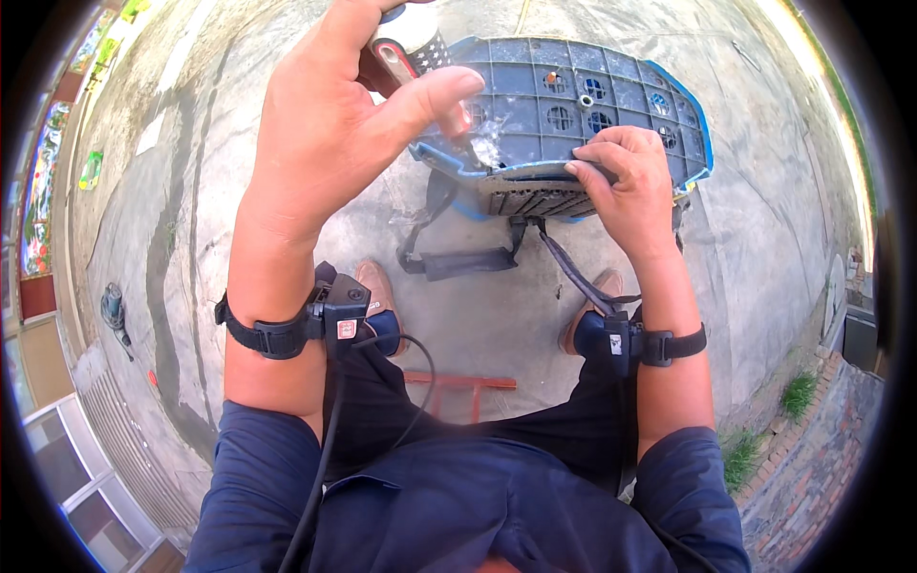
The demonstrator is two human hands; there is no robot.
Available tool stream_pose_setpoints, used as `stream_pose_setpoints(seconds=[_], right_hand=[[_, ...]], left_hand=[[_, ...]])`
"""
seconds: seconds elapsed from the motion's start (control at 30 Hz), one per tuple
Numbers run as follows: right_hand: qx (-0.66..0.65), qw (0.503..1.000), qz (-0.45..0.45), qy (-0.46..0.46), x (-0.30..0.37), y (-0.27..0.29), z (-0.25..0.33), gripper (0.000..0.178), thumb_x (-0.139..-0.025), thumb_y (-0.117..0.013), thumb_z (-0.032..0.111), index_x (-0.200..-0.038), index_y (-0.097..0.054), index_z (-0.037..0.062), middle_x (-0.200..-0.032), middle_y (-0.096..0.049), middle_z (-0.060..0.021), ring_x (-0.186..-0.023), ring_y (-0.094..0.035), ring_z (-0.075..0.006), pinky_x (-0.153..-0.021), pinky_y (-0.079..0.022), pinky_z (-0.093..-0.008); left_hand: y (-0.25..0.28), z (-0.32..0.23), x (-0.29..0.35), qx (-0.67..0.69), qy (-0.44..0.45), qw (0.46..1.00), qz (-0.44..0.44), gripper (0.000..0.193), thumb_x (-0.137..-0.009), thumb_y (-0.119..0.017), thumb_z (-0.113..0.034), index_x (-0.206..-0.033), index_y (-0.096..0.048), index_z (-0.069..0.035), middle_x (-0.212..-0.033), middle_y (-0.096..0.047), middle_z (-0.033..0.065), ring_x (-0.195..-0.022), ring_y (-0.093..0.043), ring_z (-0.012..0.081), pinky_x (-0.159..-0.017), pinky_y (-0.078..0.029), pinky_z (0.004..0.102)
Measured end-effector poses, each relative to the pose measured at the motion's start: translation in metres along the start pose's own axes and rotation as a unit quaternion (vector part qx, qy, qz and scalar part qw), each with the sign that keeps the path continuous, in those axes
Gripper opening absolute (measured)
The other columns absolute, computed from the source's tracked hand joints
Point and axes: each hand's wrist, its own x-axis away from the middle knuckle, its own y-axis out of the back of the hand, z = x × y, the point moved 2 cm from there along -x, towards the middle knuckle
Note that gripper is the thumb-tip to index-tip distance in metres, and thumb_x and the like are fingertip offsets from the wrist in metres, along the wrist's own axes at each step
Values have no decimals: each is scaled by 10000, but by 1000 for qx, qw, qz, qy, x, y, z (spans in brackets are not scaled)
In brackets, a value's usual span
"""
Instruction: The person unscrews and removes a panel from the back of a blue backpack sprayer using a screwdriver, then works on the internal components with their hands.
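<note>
In the head view, the left hand (330, 119) is partly closed, curled around a red-and-white handheld tool (413, 29), with the thumb stretched out along its near side; the other fingers are mostly hidden. A whitish blur lies just to the right of that thumb.

The right hand (630, 181) is nearly closed, its thumb and bent fingers pinching the near rim of a blue-edged plastic case (626, 81). This case spreads beyond the right hand and to the right of the left one, its grey ribbed face, with round grilles, turned up. Black straps (468, 265) hang from it, nearer the body than both hands, between the two wrists. Farther below the hands, between the shoes (378, 286), is a red metal frame (475, 384). Well left of the left hand, a power tool (114, 310) lies on the ground (229, 181).
</note>
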Motion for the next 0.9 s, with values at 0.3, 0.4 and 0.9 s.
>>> stream_pose_setpoints(seconds=[0.3,0.4,0.9], right_hand=[[-6,1000,-6,6,1,-1,0,169,-715,-870,121,-854,-777,96,-922,-693,-38,-941,-627,-265,-854,-498,-386],[-7,1000,-5,5,0,-1,0,167,-717,-868,119,-855,-777,96,-922,-693,-37,-941,-627,-265,-855,-497,-388],[-4,1000,1,1,0,-1,0,171,-717,-871,119,-860,-778,96,-928,-698,-38,-943,-627,-265,-859,-496,-387]], left_hand=[[-10,-1,2,223,-68,972,-9,630,-803,-832,-88,-1374,-565,-69,-1147,-667,87,-1025,-656,164,-919,-525,321],[5,3,1,48,-23,998,34,592,-833,-715,18,-1394,-532,-36,-1194,-647,116,-1079,-657,189,-972,-526,344],[14,-11,-29,-148,-281,946,-63,474,-860,-714,3,-1311,-581,-54,-951,-690,51,-965,-659,138,-842,-517,303]])
